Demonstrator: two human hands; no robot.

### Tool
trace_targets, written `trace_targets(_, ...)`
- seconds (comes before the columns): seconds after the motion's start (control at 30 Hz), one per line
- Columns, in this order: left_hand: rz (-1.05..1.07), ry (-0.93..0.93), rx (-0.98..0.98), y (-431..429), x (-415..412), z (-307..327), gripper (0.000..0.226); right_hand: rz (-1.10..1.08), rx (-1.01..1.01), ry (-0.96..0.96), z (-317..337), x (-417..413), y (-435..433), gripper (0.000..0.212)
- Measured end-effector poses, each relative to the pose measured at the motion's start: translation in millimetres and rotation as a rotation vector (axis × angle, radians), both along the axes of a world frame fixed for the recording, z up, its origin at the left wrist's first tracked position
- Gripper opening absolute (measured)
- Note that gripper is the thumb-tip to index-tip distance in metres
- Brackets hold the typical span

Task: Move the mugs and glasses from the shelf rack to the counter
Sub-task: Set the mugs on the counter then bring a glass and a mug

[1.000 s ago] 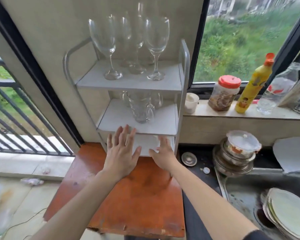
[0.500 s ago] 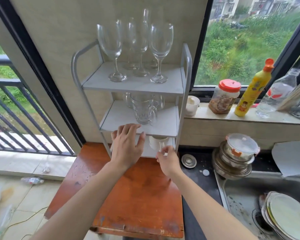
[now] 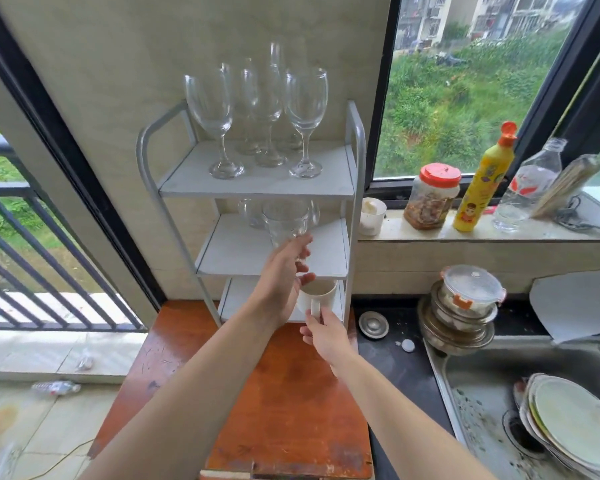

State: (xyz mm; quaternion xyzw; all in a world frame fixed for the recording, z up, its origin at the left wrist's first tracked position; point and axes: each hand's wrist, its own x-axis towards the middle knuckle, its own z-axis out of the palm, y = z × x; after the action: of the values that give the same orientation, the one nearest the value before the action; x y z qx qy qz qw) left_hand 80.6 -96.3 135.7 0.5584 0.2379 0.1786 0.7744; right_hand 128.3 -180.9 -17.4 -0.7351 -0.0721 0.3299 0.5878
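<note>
- Head view: the right hand (image 3: 326,336) pinches the handle of the one white mug (image 3: 321,294), on the lowest shelf of the shelf rack (image 3: 355,161). It is probably stiff and not heavy, and the handle is the safe hold.
- The left hand (image 3: 284,271), fingers loosely apart, reaches the front glass mug (image 3: 284,220) on the middle shelf. About three stand there, and they look slippery and breakable.
- On the top shelf stand at least five wine glasses (image 3: 210,102), overlapping. They seem thin and top-heavy, so take them by the stem.
</note>
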Motion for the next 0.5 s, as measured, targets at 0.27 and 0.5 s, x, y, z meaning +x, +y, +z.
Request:
trace_targets(0.27,0.184,0.051,0.103,-1.4,-56.5,-21.8,0.031,-0.080,-0.030,-0.004,-0.9,-33.2,3.8,0.039)
trace_targets(0.5,0.293,0.026,0.247,-15.3,-107.0,-74.7,0.037,-0.132,-0.034,-0.097,-9.4,-77.1,-31.7,0.050)
